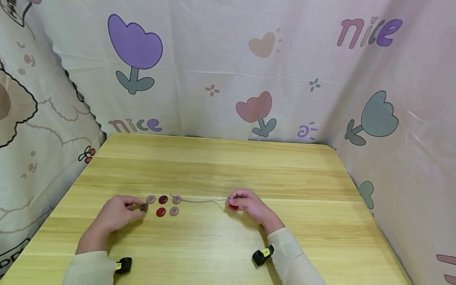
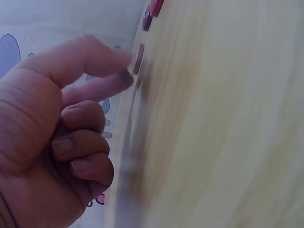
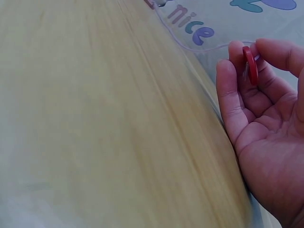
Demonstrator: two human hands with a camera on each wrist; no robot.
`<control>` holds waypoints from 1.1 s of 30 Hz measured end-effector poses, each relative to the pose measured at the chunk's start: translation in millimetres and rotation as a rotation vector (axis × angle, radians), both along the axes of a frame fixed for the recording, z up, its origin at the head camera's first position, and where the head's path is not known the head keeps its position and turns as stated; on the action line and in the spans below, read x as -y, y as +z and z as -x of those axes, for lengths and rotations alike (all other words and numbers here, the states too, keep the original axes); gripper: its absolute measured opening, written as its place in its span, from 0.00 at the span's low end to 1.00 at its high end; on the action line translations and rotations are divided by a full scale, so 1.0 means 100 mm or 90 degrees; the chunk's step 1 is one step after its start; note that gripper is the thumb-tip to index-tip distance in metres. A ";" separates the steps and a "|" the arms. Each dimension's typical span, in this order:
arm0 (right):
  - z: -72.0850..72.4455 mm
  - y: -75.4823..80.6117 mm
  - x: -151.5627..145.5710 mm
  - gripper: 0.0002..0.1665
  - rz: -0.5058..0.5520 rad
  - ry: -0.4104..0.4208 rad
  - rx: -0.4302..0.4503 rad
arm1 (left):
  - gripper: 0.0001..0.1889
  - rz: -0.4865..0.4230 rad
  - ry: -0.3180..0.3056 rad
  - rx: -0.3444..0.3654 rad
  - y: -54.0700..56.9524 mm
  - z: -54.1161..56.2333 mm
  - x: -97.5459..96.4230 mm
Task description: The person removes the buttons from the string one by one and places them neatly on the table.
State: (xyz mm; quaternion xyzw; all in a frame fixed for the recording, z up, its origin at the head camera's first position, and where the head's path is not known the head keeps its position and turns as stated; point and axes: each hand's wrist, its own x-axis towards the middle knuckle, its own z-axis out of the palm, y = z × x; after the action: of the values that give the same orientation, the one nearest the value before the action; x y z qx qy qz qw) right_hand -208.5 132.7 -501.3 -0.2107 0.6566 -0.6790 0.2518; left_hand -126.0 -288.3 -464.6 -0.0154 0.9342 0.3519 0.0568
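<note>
My left hand (image 1: pixel 119 213) pinches a brown button (image 1: pixel 144 207) between thumb and forefinger, at the left end of a small group of buttons. In the left wrist view its other fingers are curled towards the palm. Off to the right, my right hand (image 1: pixel 249 204) holds a thin pale string (image 1: pixel 203 201) at the fingertips, with a red button (image 3: pixel 250 65) at the thumb and fingers. The string runs leftward from that hand, and its far end overlaps a mauve button (image 1: pixel 177 200) in the head view.
Beside the left hand lie a mauve button (image 1: pixel 151 199), a dark red button (image 1: pixel 163 199), a bright red button (image 1: pixel 161 212) and another mauve button (image 1: pixel 174 211). They rest on a wooden table (image 1: pixel 213 170). Patterned cloth (image 1: pixel 199 47) hangs behind and at both sides.
</note>
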 end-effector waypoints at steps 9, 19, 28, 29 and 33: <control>0.00 0.00 0.00 0.13 0.004 0.001 -0.002 | 0.17 -0.012 -0.003 0.001 -0.07 0.00 -0.06; 0.00 -0.01 0.00 0.13 -0.002 0.001 -0.009 | 0.16 -0.008 -0.019 -0.005 -0.06 0.01 -0.05; 0.01 0.00 0.00 0.14 -0.008 0.000 -0.014 | 0.16 -0.001 -0.018 -0.008 -0.06 0.00 -0.02; 0.01 0.00 0.00 0.14 -0.008 0.000 -0.014 | 0.16 -0.006 -0.017 -0.007 -0.06 0.00 -0.02; 0.01 -0.01 0.00 0.13 -0.011 -0.001 -0.015 | 0.17 -0.045 -0.008 -0.001 -0.05 0.01 -0.04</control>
State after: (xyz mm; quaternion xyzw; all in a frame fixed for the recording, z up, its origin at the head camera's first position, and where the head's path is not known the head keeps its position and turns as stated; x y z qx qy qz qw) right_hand -209.3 133.0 -501.9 -0.2165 0.6655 -0.6710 0.2452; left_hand -126.6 -284.8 -469.7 -0.0072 0.9212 0.3846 0.0591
